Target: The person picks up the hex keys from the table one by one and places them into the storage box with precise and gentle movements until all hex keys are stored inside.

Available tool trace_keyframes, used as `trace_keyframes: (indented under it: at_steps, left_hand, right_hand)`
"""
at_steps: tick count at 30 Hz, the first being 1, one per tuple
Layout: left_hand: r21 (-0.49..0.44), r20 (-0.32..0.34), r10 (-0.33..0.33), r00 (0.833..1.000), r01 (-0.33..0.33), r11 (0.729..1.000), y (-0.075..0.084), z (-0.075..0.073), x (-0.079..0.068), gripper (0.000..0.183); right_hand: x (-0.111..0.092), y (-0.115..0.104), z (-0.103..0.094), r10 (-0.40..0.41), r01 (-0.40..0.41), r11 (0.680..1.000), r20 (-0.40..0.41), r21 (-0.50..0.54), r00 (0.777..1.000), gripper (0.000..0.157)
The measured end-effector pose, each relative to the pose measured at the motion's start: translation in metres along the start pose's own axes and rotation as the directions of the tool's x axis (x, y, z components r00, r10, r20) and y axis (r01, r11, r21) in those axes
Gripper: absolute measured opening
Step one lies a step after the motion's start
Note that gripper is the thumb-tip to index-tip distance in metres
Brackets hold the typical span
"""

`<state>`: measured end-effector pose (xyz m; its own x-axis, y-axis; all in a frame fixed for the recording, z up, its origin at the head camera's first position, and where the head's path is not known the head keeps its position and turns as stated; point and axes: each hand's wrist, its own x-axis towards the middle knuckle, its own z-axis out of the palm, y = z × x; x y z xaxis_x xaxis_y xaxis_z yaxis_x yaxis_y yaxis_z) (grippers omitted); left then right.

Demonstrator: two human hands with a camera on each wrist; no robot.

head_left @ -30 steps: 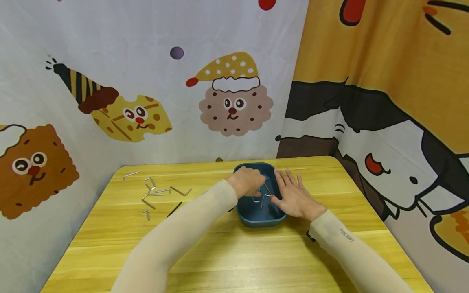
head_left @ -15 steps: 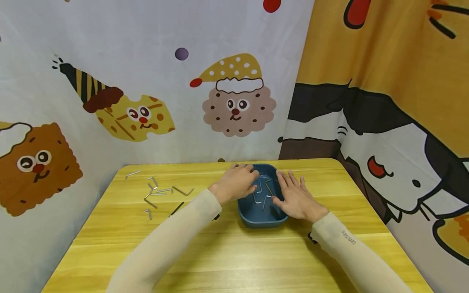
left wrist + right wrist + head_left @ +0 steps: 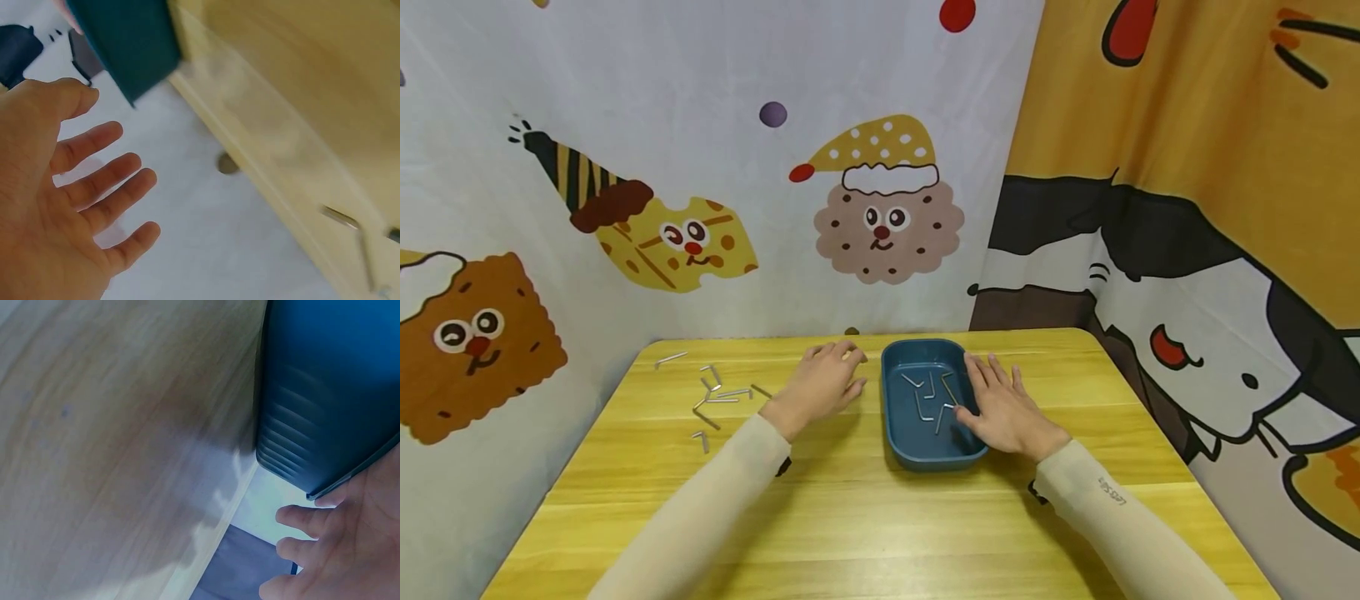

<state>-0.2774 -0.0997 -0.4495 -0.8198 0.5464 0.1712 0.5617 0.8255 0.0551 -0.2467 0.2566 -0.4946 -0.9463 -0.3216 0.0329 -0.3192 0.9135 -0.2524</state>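
Note:
A blue plastic bin (image 3: 936,447) stands on the table with several L-shaped hex keys (image 3: 918,407) lying loose on its floor. My right hand (image 3: 1007,414) rests on the bin's right rim, fingers straight and thumb reaching over the edge. To the left of the bin, my left hand (image 3: 822,382) hovers over the table, its fingers loosely bent and holding nothing, as the left wrist view confirms. More hex keys (image 3: 732,393) lie scattered on the far left of the table; a hex key (image 3: 341,217) also shows in the left wrist view. The left hand and forearm hide part of that group.
The wooden table (image 3: 880,533) ends at the back against a white printed curtain (image 3: 700,75). A yellow curtain (image 3: 1210,108) with a cartoon figure hangs at the right.
My left hand has come out of the bin and moved left over the table, uncovering the hex keys inside. The right hand stays at the rim.

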Motion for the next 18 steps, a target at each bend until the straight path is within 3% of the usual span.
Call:
trace_keyframes:
  at_steps: [9, 18]
  left_hand:
    - [-0.011, 0.005, -0.103, 0.995, 0.103, 0.995, -0.04, 0.009, -0.028, 0.043]
    - [-0.049, 0.063, -0.228, 0.972, 0.231, 0.972, -0.081, 0.021, -0.052, 0.052]
  right_hand:
    - [0.0, 0.0, -0.001, -0.003, 0.003, 1.0, 0.001, -0.002, 1.0, 0.096]
    - [0.001, 0.0, -0.001, -0.002, 0.002, 1.0, 0.001, -0.01, 1.0, 0.096]
